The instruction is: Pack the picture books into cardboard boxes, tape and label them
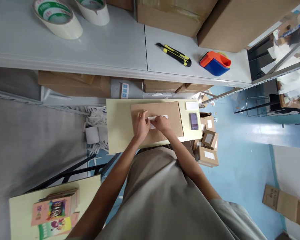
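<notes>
A flat brown cardboard box (173,115) lies on a pale yellow table (118,126) in front of me. On its top is a white label (152,127), partly covered by my fingers. My left hand (142,126) rests on the box at the label's left end, its fingers curled and its thumb and fingertips closed at the label's edge. Bent over the label from the right, my right hand (162,124) has its thumb and index finger pinched together there, close to the left fingertips. The fingertips hide the label's left part.
A small white stack (191,106) and a blurred purple phone-like item (193,121) lie right of the box. The grey shelf ahead holds a utility knife (176,55), a tape dispenser (215,63) and tape rolls (67,28). Small cartons (208,156) are piled on the floor at right.
</notes>
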Tool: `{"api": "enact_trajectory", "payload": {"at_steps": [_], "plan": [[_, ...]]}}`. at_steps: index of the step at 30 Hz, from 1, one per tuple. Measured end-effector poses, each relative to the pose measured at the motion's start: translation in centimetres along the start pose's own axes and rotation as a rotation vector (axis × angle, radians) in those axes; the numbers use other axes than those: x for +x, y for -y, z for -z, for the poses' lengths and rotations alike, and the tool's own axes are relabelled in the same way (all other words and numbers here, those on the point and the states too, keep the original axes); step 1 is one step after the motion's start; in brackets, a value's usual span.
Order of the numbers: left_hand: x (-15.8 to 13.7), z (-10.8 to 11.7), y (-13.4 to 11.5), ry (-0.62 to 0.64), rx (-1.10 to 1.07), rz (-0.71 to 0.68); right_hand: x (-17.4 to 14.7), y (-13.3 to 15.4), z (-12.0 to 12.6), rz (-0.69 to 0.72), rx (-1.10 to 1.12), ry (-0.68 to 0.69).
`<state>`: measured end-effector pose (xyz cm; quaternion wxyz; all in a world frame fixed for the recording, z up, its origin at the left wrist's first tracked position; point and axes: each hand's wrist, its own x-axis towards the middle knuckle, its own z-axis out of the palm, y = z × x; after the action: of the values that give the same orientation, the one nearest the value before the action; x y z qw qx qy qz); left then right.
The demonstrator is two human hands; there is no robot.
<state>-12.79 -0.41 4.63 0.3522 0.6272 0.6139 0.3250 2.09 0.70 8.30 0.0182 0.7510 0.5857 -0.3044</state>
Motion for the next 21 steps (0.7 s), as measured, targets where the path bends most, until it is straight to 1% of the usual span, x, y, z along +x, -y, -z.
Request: {"api": "enact_trajectory", "payload": {"at_steps": [3,5,8,10,11,13,15,17,19,21], "plan": [[-0.7,0.5,0.4,-0.009,0.001,0.021,0.7,1.1,0.1,-0.082,-0.026,-0.045],[-1.3,0.7,0.6,0.012,0.013,-0.002,1.0,1.3,0.1,-0.106,-0.019,-0.061],[-2.2,0.8,0.5,0.035,0.038,-0.039,1.0,0.6,0.2,-0.063,-0.008,-0.014],[-2.5,0.9,0.3,0.025,0.043,-0.029,0.6,-0.6,0.3,-0.010,0.000,0.029],[-2.6,1.0,0.3,0.020,0.042,-0.021,0.3,-1.4,0.3,0.001,0.014,0.036],[-3.0,1.6,0.7,0.015,0.038,-0.011,-0.5,-3.5,0.6,-0.026,0.064,-0.004],[-3.8,2.5,1.7,-0.001,0.035,-0.006,-1.8,-6.0,1.0,-0.093,0.131,-0.105],[-5.2,3.6,3.3,-0.051,0.037,0.033,-3.4,-8.8,1.2,-0.168,0.190,-0.235],[-7.0,4.4,5.4,-0.127,0.039,0.151,-5.3,-11.7,1.2,-0.251,0.225,-0.358],[-8.9,4.6,7.3,-0.133,-0.020,0.294,-7.2,-14.4,0.9,-0.314,0.293,-0.443]]}}
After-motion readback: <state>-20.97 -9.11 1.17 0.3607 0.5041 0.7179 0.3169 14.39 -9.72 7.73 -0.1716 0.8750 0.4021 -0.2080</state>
